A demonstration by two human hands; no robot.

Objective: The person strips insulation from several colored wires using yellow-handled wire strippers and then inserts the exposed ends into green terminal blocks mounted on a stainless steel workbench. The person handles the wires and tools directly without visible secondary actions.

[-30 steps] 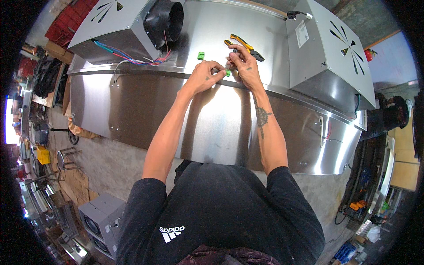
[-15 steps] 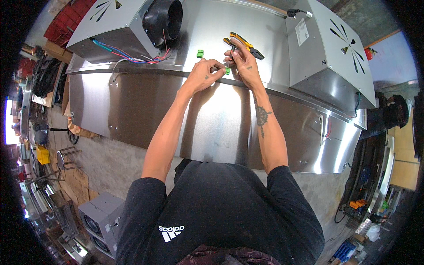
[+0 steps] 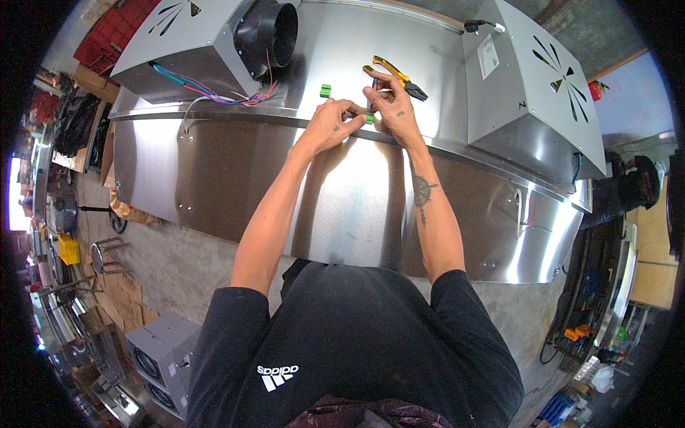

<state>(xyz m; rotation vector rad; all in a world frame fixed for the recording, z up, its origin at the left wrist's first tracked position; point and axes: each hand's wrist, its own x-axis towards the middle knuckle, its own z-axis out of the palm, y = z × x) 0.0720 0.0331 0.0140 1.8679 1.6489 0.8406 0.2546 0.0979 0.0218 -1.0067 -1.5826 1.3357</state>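
Note:
Between the thumb and fingers of my left hand (image 3: 330,126) is a small green terminal block (image 3: 369,119), pinched near the raised edge of the metal surface. Just to its right, my right hand (image 3: 395,108) is closed on a slim screwdriver (image 3: 375,83) with a dark handle, held roughly upright. The screwdriver's lower end points at the block; whether it touches a screw is too small to tell. A second green terminal block (image 3: 325,90) rests on the metal beyond my left hand. Pliers with yellow and black handles (image 3: 394,69) lie just beyond my right fingers.
A grey metal box (image 3: 193,53) with a round black duct outlet (image 3: 277,34) stands at the left, loose coloured wires (image 3: 207,93) trailing from it. Another grey box (image 3: 528,78) stands at the right, a black plug (image 3: 474,26) on top. The shiny sheet-metal body (image 3: 235,171) drops toward me.
My right fingers have shifted and curled more around the screwdriver handle. My left hand keeps its pinch on the terminal block. The whole view has moved slightly.

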